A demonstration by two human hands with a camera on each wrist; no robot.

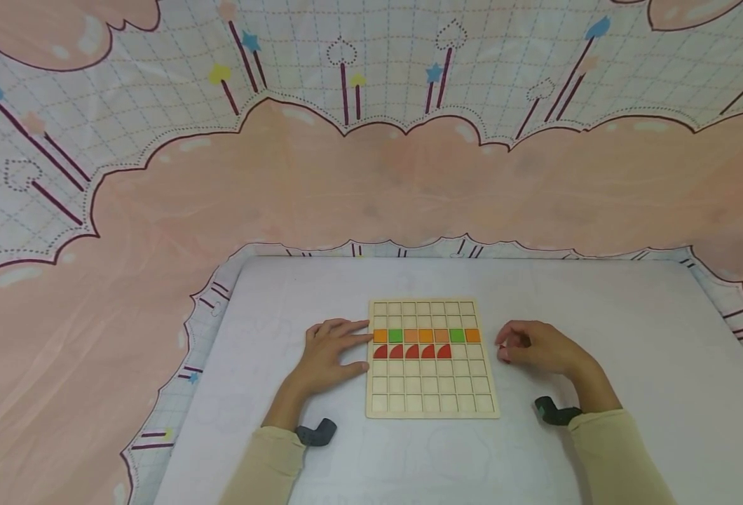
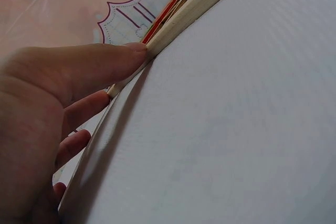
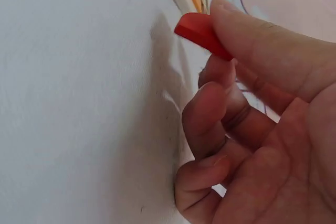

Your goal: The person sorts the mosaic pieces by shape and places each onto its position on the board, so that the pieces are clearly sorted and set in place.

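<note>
A wooden grid board [image 1: 431, 414] lies on the white table. One row holds orange and green square tiles [image 1: 395, 336] across its full width. Below it, several red quarter-circle tiles [image 1: 412, 351] fill cells from the left; two cells at the right end of that row are bare. My left hand [image 1: 329, 356] touches the board's left edge with straight, spread fingers. To the right of the board and apart from it, my right hand [image 1: 538, 347] pinches a red tile [image 3: 202, 31] between thumb and forefinger, the other fingers curled.
The white table [image 1: 283, 287] stretches around the board. A patterned cloth [image 1: 371, 182] hangs behind the table and shows along its left and right sides. Dark cameras are strapped at the left wrist [image 1: 317, 433] and the right wrist [image 1: 556, 412].
</note>
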